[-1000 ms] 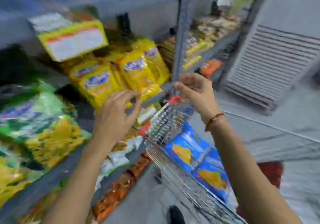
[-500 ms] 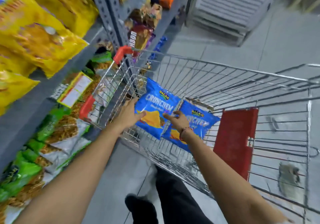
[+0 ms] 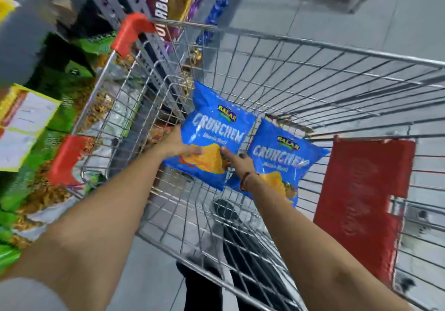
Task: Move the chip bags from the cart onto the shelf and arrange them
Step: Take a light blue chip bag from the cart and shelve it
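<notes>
Two blue Crunchem chip bags lie in the wire cart (image 3: pixel 313 52). The left chip bag (image 3: pixel 216 127) is tilted up, and my left hand (image 3: pixel 178 144) grips its lower left edge, thumb on the front. My right hand (image 3: pixel 238 163), with a red thread at the wrist, has its fingers on that bag's lower right edge; I cannot tell whether they close on it. That hand lies over the second chip bag (image 3: pixel 286 159), which rests just to the right. The grey metal shelf (image 3: pixel 21 43) rises at the left.
Green and yellow snack packs (image 3: pixel 29 190) fill the lower shelf levels beside the cart. A yellow price card (image 3: pixel 24 122) hangs off the shelf edge. Brown biscuit packs (image 3: pixel 168 4) sit beyond the cart's front. A red seat flap (image 3: pixel 361 204) stands at the cart's right.
Both hands came down from the shelf into the cart. The left hand has taken hold of the left blue bag, and that bag now tilts up off the cart floor.
</notes>
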Available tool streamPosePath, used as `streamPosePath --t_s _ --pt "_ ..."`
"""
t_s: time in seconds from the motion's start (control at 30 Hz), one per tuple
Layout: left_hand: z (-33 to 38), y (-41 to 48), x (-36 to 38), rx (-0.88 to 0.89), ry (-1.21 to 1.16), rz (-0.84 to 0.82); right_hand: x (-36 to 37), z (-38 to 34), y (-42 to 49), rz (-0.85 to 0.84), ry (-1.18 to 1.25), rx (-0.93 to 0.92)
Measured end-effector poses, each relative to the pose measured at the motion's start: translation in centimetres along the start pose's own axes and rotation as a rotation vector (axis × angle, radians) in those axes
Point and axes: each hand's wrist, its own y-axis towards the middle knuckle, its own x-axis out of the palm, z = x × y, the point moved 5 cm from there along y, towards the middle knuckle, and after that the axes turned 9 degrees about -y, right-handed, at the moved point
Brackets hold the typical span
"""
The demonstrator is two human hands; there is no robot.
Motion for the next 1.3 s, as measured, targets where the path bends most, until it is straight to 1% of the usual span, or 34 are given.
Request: streamPosePath --t_s 0.07,0.17,0.23,0.4,0.57,0.7,0.77,0.83,0.97,1.03,1.1,1.2,1.3 --pt "-0.2 0.1 -0.3 -0.03 0.043 0.024 -0.2 0.2 0.3 -0.035 0.044 0.012" --pt "-0.8 -0.7 -0.9 -0.169 0.109 0.035 0.0 1.0 -0.2 -0.122 0.076 0.055" --pt "-1.1 -1.5 -1.1 -0.204 0.081 0.01 -0.1 0.8 -1.4 -0.14 0.092 0.027" --pt "-0.1 -4.7 -1.9 -0.191 -0.01 0.039 -0.5 -0.6 -5.2 -0.185 0.171 -0.122" --pt "3.8 -9.8 -3.6 -0.12 -0.083 0.052 -1.6 -3.4 -9.7 -0.153 0.178 -0.239" --pt "8.0 -15.3 -4.7 -0.02 -0.151 0.09 -3.5 -6.7 -14.5 -0.173 0.141 -0.34" --pt "10.4 -18.1 -5.3 0.062 -0.171 0.096 -4.3 -8.5 -17.4 -0.172 0.123 -0.426" --pt "12.9 -20.9 -6.4 0.159 -0.15 0.137 -5.1 -10.3 -20.4 -0.145 0.128 -0.524" --pt "18.2 -27.1 -8.4 0.348 -0.149 0.203 -6.2 -14.9 -27.0 -0.183 0.21 -0.714" --pt "20.8 -30.5 -9.9 0.447 -0.162 0.279 -6.6 -17.8 -30.6 -0.202 0.247 -0.82" --pt "23.2 -34.5 -11.5 0.549 -0.175 0.354 -6.7 -20.8 -33.9 -0.184 0.277 -0.933" --pt "26.0 -40.6 -14.0 0.699 -0.243 0.46 -6.3 -25.1 -40.0 -0.204 0.334 -1.109" --pt "27.9 -46.6 -16.7 0.834 -0.252 0.597 -5.6 -28.5 -47.4 -0.223 0.318 -1.234"
